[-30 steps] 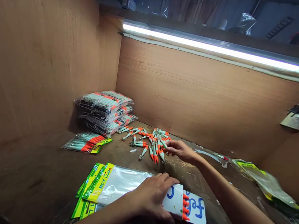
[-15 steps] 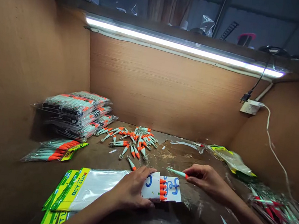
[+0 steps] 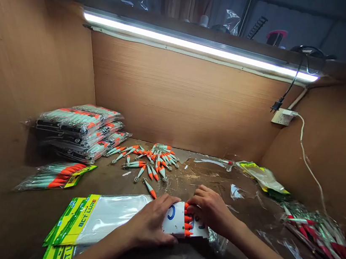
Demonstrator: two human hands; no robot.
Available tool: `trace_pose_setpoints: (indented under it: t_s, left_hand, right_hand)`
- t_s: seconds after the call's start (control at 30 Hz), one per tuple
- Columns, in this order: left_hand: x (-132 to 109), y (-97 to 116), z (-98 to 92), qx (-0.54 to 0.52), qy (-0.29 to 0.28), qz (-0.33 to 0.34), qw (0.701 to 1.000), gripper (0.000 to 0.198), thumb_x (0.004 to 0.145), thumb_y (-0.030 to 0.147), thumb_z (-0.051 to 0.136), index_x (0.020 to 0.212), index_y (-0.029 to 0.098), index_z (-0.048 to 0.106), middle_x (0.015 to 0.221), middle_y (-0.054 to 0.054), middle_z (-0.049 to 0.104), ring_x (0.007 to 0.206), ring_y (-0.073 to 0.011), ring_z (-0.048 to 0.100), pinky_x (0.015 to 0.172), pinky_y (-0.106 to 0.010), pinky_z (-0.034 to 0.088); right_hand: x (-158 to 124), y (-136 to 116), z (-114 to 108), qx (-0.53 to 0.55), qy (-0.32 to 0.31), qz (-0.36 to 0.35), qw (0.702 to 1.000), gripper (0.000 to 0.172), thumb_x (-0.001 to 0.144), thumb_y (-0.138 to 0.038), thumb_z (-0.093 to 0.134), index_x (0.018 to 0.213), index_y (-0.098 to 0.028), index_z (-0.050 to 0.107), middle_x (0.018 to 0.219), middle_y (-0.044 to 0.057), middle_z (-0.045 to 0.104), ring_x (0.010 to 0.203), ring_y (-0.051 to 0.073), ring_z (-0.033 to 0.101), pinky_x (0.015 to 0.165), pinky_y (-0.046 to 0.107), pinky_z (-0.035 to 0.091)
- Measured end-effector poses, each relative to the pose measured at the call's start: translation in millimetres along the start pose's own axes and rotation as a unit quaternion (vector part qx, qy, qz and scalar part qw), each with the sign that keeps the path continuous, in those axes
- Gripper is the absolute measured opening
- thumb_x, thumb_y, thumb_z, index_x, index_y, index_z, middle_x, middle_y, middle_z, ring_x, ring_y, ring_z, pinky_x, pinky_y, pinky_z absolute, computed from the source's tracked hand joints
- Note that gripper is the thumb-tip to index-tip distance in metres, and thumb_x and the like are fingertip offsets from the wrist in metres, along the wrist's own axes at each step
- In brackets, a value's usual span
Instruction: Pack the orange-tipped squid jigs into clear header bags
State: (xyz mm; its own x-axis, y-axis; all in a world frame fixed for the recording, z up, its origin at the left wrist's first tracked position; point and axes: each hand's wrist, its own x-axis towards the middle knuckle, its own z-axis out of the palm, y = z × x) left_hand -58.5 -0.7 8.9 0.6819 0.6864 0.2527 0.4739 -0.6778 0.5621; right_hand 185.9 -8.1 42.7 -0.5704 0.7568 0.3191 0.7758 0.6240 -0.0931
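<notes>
My left hand [image 3: 154,220] is closed around a small white card sleeve [image 3: 174,219] with blue lettering. Orange tips of several fishing lures [image 3: 188,226] stick out of the sleeve's right side, lying in a row over its white flap. My right hand [image 3: 209,206] has its fingers pinched at the top of that row, by an orange lure tip; most of this lure is hidden. Under my left hand lies a stack of clear packaging bags [image 3: 117,211] with yellow-green headers. Beyond the hands, a loose pile of white and orange lures [image 3: 156,161] is spread on the table.
At the left, filled bags of lures [image 3: 77,129] are stacked high, with one filled bag [image 3: 58,176] in front. On the right are a yellow-edged bag [image 3: 262,177] and a heap of red and white lures [image 3: 315,233]. A white cable [image 3: 301,146] hangs from the socket.
My right hand has moved left with a lure, from beside the card sleeve to its opening. My left hand keeps its hold on the sleeve. The camera view has shifted slightly.
</notes>
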Motion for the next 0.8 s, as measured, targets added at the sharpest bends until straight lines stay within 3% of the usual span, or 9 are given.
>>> trace_pose_setpoints:
  t_s: [0.17,0.27,0.43,0.53,0.63,0.7,0.8]
  left_hand:
    - [0,0,8.9,0.016,-0.007,0.008,1.000,0.092,0.058,0.045,0.085,0.138,0.031,0.042,0.121,-0.006,0.055,0.104,-0.0271,0.056,0.092,-0.039,0.047]
    - [-1,4,12.6,0.029,-0.020,0.018,0.999,0.091,0.061,0.049,0.083,0.139,0.031,0.041,0.122,-0.007,0.055,0.108,-0.0290,0.055,0.096,-0.041,0.046]
    - [-5,9,12.5,0.031,-0.040,0.011,0.999,0.094,0.062,0.055,0.083,0.143,0.032,0.040,0.129,-0.009,0.052,0.116,-0.0316,0.052,0.101,-0.045,0.043]
    - [-2,5,-5.2,0.015,-0.025,0.026,0.999,0.080,0.079,0.054,0.070,0.147,0.033,0.035,0.139,-0.009,0.047,0.125,-0.0296,0.047,0.107,-0.043,0.039]
    - [4,-6,-34.5,0.060,0.059,0.010,0.996,0.042,0.099,0.026,0.043,0.141,0.033,0.045,0.131,-0.006,0.053,0.120,-0.0222,0.051,0.105,-0.038,0.040]
    - [8,-17,-50.3,0.141,0.066,-0.018,0.988,0.043,0.094,0.011,0.043,0.127,0.034,0.059,0.123,-0.006,0.057,0.115,-0.0227,0.052,0.100,-0.038,0.041]
    - [12,-31,-59.5,0.237,0.031,-0.039,0.970,0.036,0.087,0.006,0.053,0.104,0.032,0.071,0.122,-0.005,0.056,0.118,-0.0254,0.049,0.102,-0.041,0.038]
  right_hand:
    - [-17,6,18,0.026,0.032,0.040,0.998,0.012,0.092,-0.031,0.064,0.089,-0.022,0.069,0.086,0.005,0.067,0.084,0.020,0.055,0.074,0.031,0.040]
    - [-22,8,28,0.055,0.010,0.049,0.997,0.006,0.091,-0.027,0.066,0.090,-0.022,0.069,0.088,0.003,0.067,0.086,0.019,0.055,0.074,0.030,0.042]
    - [-24,7,35,0.080,-0.032,0.035,0.996,0.019,0.096,-0.029,0.057,0.088,-0.024,0.073,0.085,0.004,0.067,0.088,0.020,0.055,0.081,0.032,0.043]
    - [-28,8,31,0.129,-0.024,0.060,0.990,0.018,0.096,-0.030,0.056,0.101,-0.025,0.072,0.096,0.005,0.066,0.094,0.021,0.056,0.082,0.032,0.044]
    - [-33,13,26,0.181,-0.026,0.073,0.980,0.022,0.094,-0.028,0.057,0.113,-0.026,0.068,0.106,0.006,0.065,0.099,0.022,0.057,0.086,0.033,0.046]
    - [-36,18,26,0.205,-0.032,0.074,0.976,0.023,0.092,-0.027,0.060,0.114,-0.026,0.068,0.109,0.007,0.064,0.102,0.022,0.057,0.088,0.034,0.046]
    - [-38,23,30,0.228,-0.029,0.070,0.971,0.019,0.091,-0.025,0.061,0.107,-0.027,0.071,0.108,0.006,0.064,0.103,0.022,0.058,0.089,0.034,0.046]
